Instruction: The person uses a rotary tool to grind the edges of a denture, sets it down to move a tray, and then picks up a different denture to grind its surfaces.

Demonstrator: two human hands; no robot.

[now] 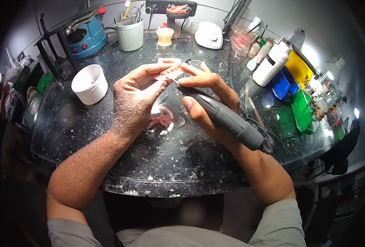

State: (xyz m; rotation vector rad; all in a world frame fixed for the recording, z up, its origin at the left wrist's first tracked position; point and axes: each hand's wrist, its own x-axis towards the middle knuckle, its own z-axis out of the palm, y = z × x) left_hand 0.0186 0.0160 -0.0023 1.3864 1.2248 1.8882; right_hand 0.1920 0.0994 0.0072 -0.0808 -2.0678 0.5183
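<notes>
Between the thumb and fingers of my left hand (135,92) is a pink denture (170,71) with a row of teeth, held up over the middle of the bench. White dust and crumbs coat that hand and forearm. My right hand (211,96) is closed around a black rotary handpiece (223,117), which slants up toward the denture. The tool's thin tip reaches the denture's near side; whether it touches cannot be made out. Below the hands, a pink piece (165,117) and white fragments lie on the black bench (149,164).
A white tub (90,84) stands left, with a blue machine (85,37) behind it. At the back are a tool cup (129,36) and a small cream cup (165,37). Right of my hands are a white bottle (271,64) and blue, yellow and green bins (301,111).
</notes>
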